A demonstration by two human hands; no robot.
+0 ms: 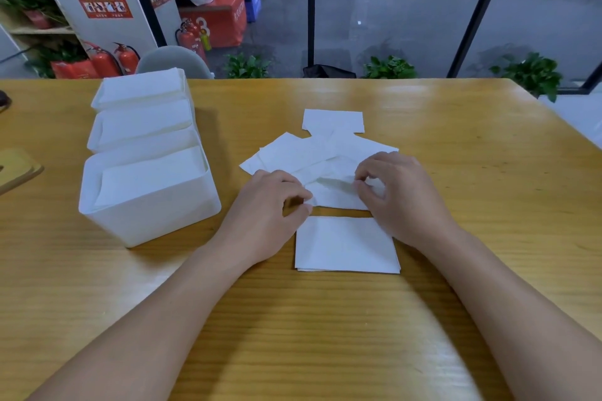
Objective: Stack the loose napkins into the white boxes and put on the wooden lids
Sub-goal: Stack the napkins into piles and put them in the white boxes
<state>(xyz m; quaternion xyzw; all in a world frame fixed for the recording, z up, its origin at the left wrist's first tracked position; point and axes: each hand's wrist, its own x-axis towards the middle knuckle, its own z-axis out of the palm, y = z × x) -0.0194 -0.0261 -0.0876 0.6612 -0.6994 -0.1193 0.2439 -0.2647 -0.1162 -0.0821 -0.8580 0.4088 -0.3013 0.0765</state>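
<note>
Several loose white napkins (312, 153) lie spread in the middle of the wooden table (456, 140). My left hand (270, 205) and my right hand (400, 192) each pinch an end of one napkin (335, 192) at the near side of the spread. A neat small stack of napkins (345, 246) lies just in front of my hands. Three white boxes stand in a row on the left: the near box (146, 215), the middle box (140, 127) and the far box (140, 88). All three hold napkins and have no lids on.
A wooden lid (18, 169) lies at the table's left edge, partly out of view. A grey chair back (174, 60) stands behind the far table edge. Plants, fire extinguishers and a seated person are beyond the table.
</note>
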